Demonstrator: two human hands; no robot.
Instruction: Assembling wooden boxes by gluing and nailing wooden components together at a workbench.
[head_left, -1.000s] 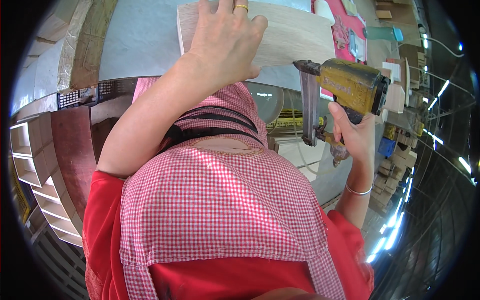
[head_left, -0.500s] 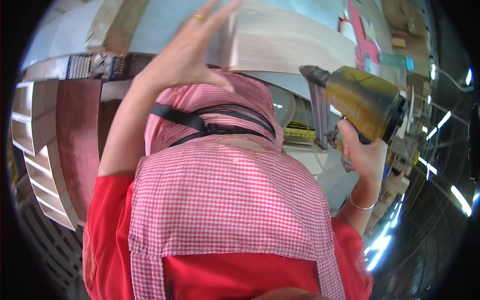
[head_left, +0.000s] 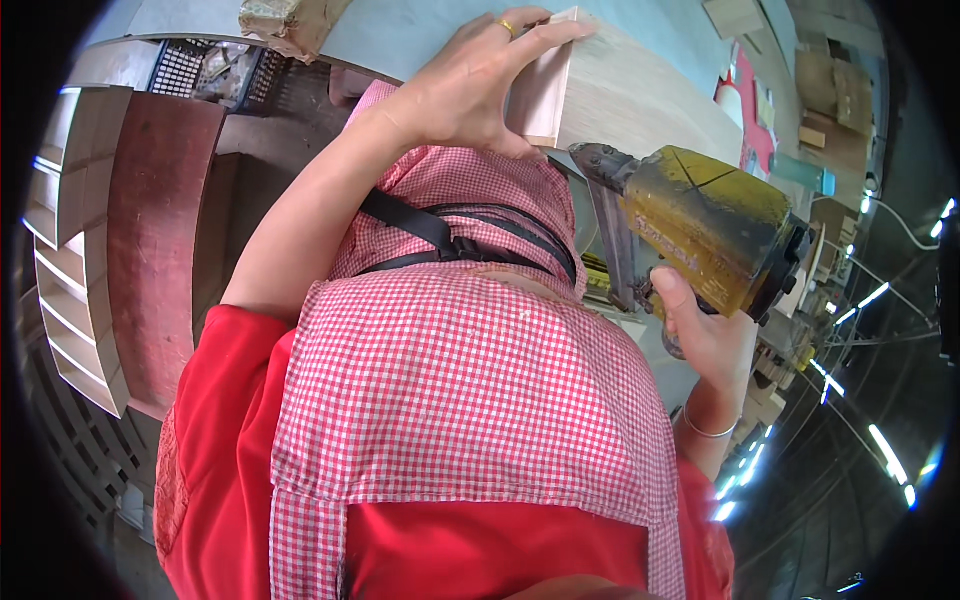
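Observation:
A pale wooden box (head_left: 645,100) lies on the bench in front of me, its open end frame facing left. My left hand (head_left: 475,80) spans that end, fingertips on the far corner and thumb at the near corner. In my right hand (head_left: 705,325) is a nail gun (head_left: 705,220) with a scuffed yellow body and dark nose. Its handle is mostly hidden by my fingers. The nose points left and is close to the near side of the box; I cannot tell whether they touch.
A light blue bench top (head_left: 400,35) runs under the box, with a wrapped brown block (head_left: 290,25) on it. At left stand a dark red panel (head_left: 155,245) and pale wooden compartments (head_left: 75,300). A black crate (head_left: 215,75) sits behind them. Pink and teal items lie at right.
My left hand has come down from a raised, spread pose onto the end of the box. The nail gun has shifted slightly left and its nose is nearer the box.

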